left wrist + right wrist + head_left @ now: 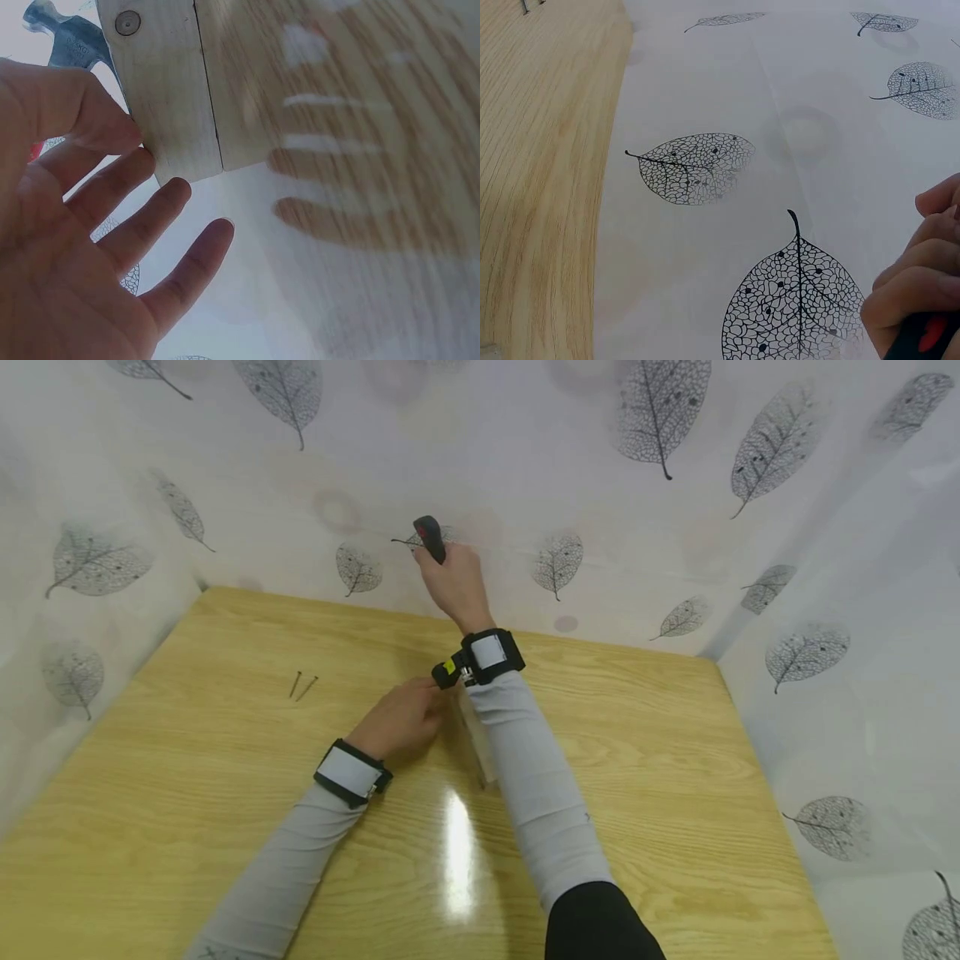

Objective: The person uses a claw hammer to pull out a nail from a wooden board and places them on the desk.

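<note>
My right hand (459, 587) grips the black handle of a claw hammer (429, 537), raised over the far part of the table. In the left wrist view the hammer's steel head (77, 43) shows beyond a wooden block (169, 90). The block, two pale pieces side by side with a round mark on one, is mostly behind the right forearm in the head view. My left hand (401, 718) is at the block's edge. Its thumb and forefinger pinch together there, the other fingers spread; I cannot tell what lies between the fingertips.
Two nails (306, 688) lie on the wood-grain table (187, 760), left of the hands. Leaf-patterned white sheeting (480, 460) rises along the table's back and both sides. A black wrist-strap device (450, 668) overlaps the left fingertips in the head view.
</note>
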{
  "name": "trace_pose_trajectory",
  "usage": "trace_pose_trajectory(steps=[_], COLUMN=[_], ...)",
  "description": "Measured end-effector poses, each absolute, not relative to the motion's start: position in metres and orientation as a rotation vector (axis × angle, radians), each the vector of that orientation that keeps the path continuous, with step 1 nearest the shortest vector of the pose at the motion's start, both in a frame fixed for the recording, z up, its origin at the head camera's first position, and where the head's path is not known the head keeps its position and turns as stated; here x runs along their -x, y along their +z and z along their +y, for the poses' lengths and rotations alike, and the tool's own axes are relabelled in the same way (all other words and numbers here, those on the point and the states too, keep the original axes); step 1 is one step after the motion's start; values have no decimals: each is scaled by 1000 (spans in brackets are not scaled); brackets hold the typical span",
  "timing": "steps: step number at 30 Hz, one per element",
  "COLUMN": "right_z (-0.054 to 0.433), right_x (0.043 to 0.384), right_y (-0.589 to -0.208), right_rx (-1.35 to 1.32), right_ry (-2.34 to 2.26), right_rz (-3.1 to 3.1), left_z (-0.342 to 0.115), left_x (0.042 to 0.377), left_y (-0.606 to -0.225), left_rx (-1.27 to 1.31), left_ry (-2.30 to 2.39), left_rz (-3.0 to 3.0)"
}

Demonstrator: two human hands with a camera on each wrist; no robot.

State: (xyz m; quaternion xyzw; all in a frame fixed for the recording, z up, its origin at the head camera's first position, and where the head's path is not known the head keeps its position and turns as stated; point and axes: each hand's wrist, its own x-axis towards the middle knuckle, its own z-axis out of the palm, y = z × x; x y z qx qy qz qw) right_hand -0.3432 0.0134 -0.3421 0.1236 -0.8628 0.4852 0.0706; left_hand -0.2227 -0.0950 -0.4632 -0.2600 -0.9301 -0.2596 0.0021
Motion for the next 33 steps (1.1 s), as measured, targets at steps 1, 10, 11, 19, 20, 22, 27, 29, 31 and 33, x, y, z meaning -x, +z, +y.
trace_pose_trajectory(steps=[1, 10, 11, 19, 20, 22, 27, 29, 31, 33], right_z=[14, 29, 30, 28, 26, 23, 24, 29, 38, 49], right_x=[344, 347, 347, 348, 348, 346, 335, 329, 322, 313], right_y=[-342, -339, -339, -338, -337, -335, -331, -331, -331, -332], right_rx=[-370, -318, -314, -289, -301, -333, -382, -363, -334, -310], right_ry=[1456, 1521, 1535, 1552, 1541, 1522, 1506, 1541, 1617, 1718], right_rz=[-2588, -2493, -2485, -2458, -2456, -2458, -2435, -2369, -2262, -2124], left_z=[-95, -92, -91, -91, -91, -90, -89, -89, -91, -92], left_x=[223, 221, 220, 220, 220, 220, 220, 221, 221, 222], left_y=[-463, -460, -460, -460, -461, -461, -462, -463, -464, -464], left_rx=[821, 829, 826, 831, 833, 834, 814, 812, 825, 845], left_ry=[-817, -808, -801, -799, -796, -787, -772, -766, -756, -752], left_rz=[-2918, -2952, -2957, -2936, -2934, -2933, -2934, -2930, -2923, -2920])
